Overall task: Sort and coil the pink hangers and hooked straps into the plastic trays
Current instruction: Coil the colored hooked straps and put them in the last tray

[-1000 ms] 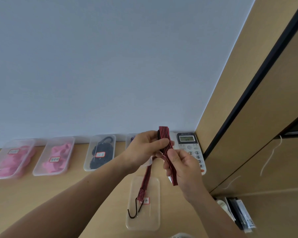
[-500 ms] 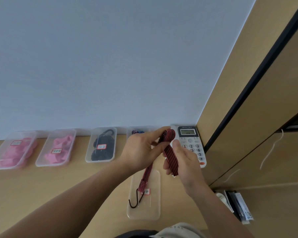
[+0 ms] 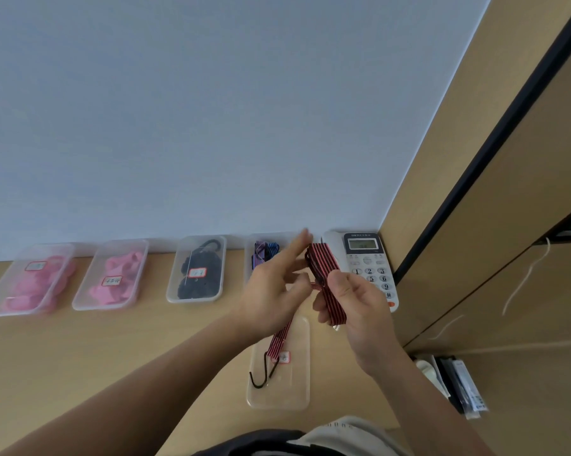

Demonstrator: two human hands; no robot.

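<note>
Bench: pale wood bench (image 3: 113,357) against a grey-white wall, with a phone (image 3: 369,258) in the corner.
Striped strap: red-and-black striped strap (image 3: 323,264) folded into a bundle above the bench; its tail drops to a black hook (image 3: 261,378) over the near tray (image 3: 279,401).
Right grip: right grip (image 3: 359,311) has thumb and curled fingers pinching the bundle's lower half, forearm coming in from the lower right.
Left grip: left grip (image 3: 274,291) has its index finger straight and pointing up, while thumb and lower fingers curl on the tail beside the bundle.
</note>
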